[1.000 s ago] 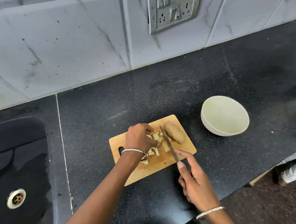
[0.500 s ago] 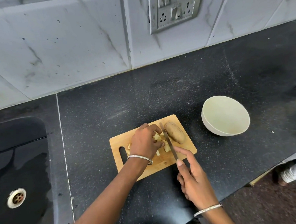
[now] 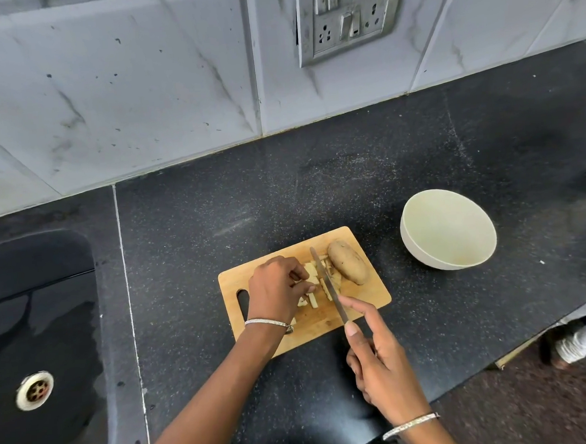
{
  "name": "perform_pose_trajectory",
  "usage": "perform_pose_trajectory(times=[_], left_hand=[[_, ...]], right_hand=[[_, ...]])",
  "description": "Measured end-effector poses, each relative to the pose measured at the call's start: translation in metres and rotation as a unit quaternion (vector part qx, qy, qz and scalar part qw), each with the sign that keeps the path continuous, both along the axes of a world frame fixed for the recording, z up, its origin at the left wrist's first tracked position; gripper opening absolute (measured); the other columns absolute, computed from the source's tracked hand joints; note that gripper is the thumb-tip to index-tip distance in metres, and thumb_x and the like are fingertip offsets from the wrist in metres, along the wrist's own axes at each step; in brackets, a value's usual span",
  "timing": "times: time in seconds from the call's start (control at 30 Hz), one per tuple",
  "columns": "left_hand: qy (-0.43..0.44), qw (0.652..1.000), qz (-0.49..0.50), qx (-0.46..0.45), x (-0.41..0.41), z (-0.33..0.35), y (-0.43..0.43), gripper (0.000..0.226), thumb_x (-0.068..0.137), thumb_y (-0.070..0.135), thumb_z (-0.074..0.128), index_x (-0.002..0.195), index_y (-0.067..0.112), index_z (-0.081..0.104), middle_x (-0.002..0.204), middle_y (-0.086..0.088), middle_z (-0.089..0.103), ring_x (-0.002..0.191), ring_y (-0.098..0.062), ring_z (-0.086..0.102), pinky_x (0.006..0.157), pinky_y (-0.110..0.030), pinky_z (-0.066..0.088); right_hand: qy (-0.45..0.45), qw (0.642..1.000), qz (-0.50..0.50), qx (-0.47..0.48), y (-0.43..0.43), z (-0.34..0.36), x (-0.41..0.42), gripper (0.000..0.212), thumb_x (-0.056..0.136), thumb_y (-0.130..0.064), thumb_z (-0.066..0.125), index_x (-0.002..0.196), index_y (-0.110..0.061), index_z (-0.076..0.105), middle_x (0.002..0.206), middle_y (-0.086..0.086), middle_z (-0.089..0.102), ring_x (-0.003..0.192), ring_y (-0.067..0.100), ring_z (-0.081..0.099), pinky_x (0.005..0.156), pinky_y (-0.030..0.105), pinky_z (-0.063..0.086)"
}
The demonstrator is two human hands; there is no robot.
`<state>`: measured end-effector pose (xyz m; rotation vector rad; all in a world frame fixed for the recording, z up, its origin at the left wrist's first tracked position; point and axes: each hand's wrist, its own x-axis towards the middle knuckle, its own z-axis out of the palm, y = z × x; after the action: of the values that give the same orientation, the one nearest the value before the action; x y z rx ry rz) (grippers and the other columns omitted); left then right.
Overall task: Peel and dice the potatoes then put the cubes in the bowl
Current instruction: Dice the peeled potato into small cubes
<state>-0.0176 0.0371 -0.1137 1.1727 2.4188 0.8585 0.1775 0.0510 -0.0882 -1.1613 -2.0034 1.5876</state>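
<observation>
Dicing in progress: the left hand (image 3: 276, 288) pins potato strips (image 3: 310, 279) with curled fingers on the cutting board (image 3: 235, 283). The right hand (image 3: 379, 371), clamped round the knife (image 3: 326, 281), slices across them. An unpeeled potato (image 3: 348, 261) waits beside the blade, and the bowl (image 3: 448, 229) stands empty. More crosscuts likely follow.

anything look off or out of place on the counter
Nothing spilled or damaged. The unpeeled brown potato lies on the wooden cutting board close beside the steel knife, crowding the cut. A small white fleck sits on the black counter right of the cream bowl.
</observation>
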Motion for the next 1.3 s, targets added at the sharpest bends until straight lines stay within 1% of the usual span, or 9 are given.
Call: perform_pose_trajectory(times=[0.2,0.37,0.53,0.6,0.67,0.87,1.07,1.2,1.3], left_hand=[[-0.051,0.998,0.019,0.026,0.0,-0.004,0.003,0.028,0.063,0.026,0.089,0.079,0.02,0.067,0.067,0.012,0.062,0.062,-0.007,0.056,0.063,-0.029,0.054],[-0.075,0.997,0.001,-0.013,-0.004,0.002,0.008,0.048,0.064,0.023,0.089,0.107,0.025,0.067,0.072,0.01,0.063,0.067,-0.011,0.061,0.068,-0.032,0.055],[-0.052,0.998,-0.018,-0.032,-0.005,0.003,0.01,0.048,0.067,0.028,0.087,0.112,0.022,0.071,0.078,0.007,0.065,0.075,-0.014,0.062,0.075,-0.035,0.055],[-0.051,0.998,-0.017,-0.03,-0.003,0.003,0.01,0.048,0.068,0.029,0.086,0.112,0.023,0.071,0.077,0.008,0.064,0.075,-0.013,0.062,0.074,-0.034,0.055],[-0.053,0.998,-0.014,-0.028,-0.003,0.004,0.009,0.048,0.067,0.031,0.087,0.112,0.024,0.072,0.076,0.01,0.064,0.074,-0.012,0.061,0.073,-0.033,0.055],[-0.06,0.997,-0.005,-0.038,-0.003,0.005,0.011,0.046,0.066,0.031,0.087,0.11,0.023,0.072,0.075,0.011,0.063,0.073,-0.01,0.061,0.072,-0.031,0.054],[-0.07,0.995,0.006,-0.066,-0.004,0.009,0.015,0.047,0.067,0.029,0.087,0.111,0.023,0.072,0.08,0.009,0.066,0.075,-0.01,0.062,0.072,-0.026,0.052],[-0.075,0.994,0.017,-0.072,-0.003,0.011,0.016,0.046,0.067,0.028,0.087,0.11,0.022,0.072,0.08,0.009,0.067,0.071,-0.009,0.06,0.067,-0.02,0.047],[-0.084,0.993,0.029,-0.077,-0.003,0.012,0.017,0.041,0.066,0.025,0.088,0.105,0.02,0.074,0.075,0.011,0.064,0.067,-0.006,0.056,0.06,-0.016,0.041]], right_hand=[[-0.01,1.0,-0.001,0.007,-0.004,-0.006,0.002,0.033,0.102,-0.039,0.042,0.129,-0.058,0.046,0.053,-0.001,0.038,0.044,0.008,0.035,0.044,0.025,0.032],[-0.022,0.999,0.005,0.03,-0.001,-0.009,0.003,0.032,0.102,-0.039,0.042,0.129,-0.057,0.046,0.053,-0.001,0.037,0.043,0.011,0.036,0.046,0.029,0.033],[-0.066,0.991,0.038,0.107,0.002,-0.016,0.002,0.032,0.103,-0.041,0.04,0.131,-0.056,0.043,0.053,-0.004,0.045,0.048,0.02,0.046,0.053,0.038,0.043],[-0.08,0.987,0.045,0.132,0.003,-0.017,0.002,0.032,0.103,-0.039,0.039,0.131,-0.056,0.043,0.058,-0.016,0.053,0.049,0.013,0.048,0.057,0.035,0.042],[-0.093,0.983,0.049,0.149,0.004,-0.018,0.003,0.033,0.103,-0.038,0.039,0.131,-0.055,0.043,0.062,-0.03,0.054,0.053,0.008,0.05,0.059,0.03,0.041],[-0.094,0.979,0.054,0.172,0.006,-0.02,0.003,0.035,0.103,-0.038,0.038,0.131,-0.059,0.04,0.058,-0.002,0.052,0.048,0.015,0.048,0.057,0.041,0.045],[-0.086,0.981,0.059,0.165,0.01,-0.023,0.003,0.034,0.104,-0.039,0.036,0.13,-0.059,0.04,0.058,-0.009,0.051,0.05,0.016,0.05,0.06,0.041,0.046],[-0.082,0.982,0.057,0.16,0.012,-0.026,0.002,0.031,0.103,-0.043,0.033,0.128,-0.059,0.04,0.059,0.006,0.049,0.052,0.021,0.051,0.062,0.044,0.047],[-0.089,0.983,0.061,0.15,0.016,-0.028,0.002,0.028,0.103,-0.044,0.032,0.125,-0.06,0.04,0.061,0.008,0.052,0.054,0.021,0.053,0.064,0.043,0.048]])
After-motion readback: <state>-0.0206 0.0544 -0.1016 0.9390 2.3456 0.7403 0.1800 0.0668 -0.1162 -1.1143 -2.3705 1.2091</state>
